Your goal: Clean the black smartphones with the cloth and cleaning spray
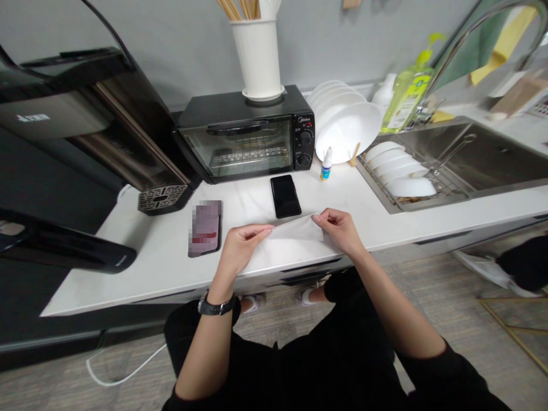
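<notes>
A thin whitish cloth (297,229) is stretched between my two hands above the front of the white counter. My left hand (242,245) pinches its left corner. At the upper right corner, my right hand (338,228) holds it between thumb and fingers. Just behind the cloth lies a black phone (286,196), its dark face up. Left of my left hand rests another phone (205,228), its surface blurred out by pixels. A small white bottle with a blue and yellow label (326,165) stands upright behind my right hand.
A black toaster oven (252,142) carries a white utensil cup (258,57). White plates (346,128) stand upright beside it. Bowls (402,168) sit in a rack at the sink (496,148), near a green soap bottle (406,91). A dark appliance (85,114) stands left.
</notes>
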{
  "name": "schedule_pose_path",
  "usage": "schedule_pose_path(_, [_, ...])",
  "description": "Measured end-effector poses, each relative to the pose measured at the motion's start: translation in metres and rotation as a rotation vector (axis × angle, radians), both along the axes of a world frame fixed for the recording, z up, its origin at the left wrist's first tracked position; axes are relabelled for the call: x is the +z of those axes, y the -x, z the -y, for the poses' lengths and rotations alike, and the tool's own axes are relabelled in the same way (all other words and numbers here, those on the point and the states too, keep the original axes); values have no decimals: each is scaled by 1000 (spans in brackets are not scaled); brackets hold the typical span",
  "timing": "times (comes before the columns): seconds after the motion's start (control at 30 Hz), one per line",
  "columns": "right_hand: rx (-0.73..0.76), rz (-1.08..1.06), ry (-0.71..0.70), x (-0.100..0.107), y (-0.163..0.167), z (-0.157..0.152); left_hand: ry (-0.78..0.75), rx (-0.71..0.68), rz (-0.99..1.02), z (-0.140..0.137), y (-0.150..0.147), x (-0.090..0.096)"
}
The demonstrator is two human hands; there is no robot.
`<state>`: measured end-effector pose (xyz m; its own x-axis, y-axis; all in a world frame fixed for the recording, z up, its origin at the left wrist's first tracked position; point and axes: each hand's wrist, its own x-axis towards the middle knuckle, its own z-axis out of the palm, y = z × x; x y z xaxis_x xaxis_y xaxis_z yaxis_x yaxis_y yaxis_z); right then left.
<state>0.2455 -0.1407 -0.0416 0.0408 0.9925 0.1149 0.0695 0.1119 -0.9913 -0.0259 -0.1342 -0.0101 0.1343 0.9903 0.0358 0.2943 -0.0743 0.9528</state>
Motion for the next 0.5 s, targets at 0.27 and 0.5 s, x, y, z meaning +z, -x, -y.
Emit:
schedule_pose_path(0.27, [-33,31,-24,1,0,1,22,-36,59,1,1,-4])
schedule_pose_path(0.5, [-46,31,-52,-1,0,-1,31,-24,48,0,3,-8])
